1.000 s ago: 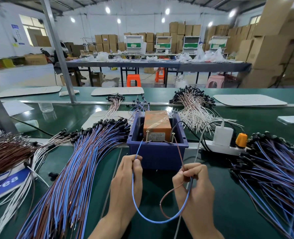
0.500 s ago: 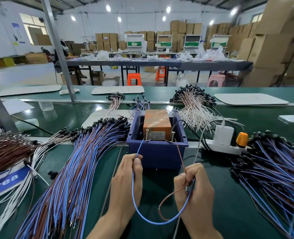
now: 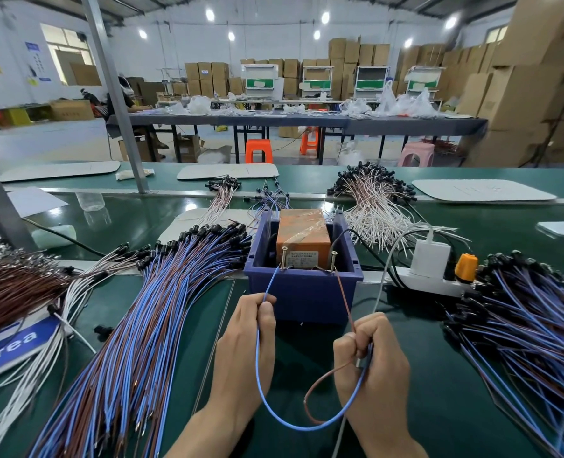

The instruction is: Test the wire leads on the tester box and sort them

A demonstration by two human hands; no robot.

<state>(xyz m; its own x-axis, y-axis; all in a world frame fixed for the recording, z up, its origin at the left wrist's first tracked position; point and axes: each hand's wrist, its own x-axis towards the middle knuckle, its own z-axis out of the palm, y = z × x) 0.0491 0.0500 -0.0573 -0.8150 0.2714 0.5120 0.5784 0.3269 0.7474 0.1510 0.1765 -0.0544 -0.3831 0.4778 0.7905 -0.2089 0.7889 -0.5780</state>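
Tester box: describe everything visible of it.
The tester box is an open dark-blue plastic bin, upright on the green bench, holding an orange block wrapped in clear tape. Two screws stand at its front rim; the blue lead meets the left one, the brown lead the right.
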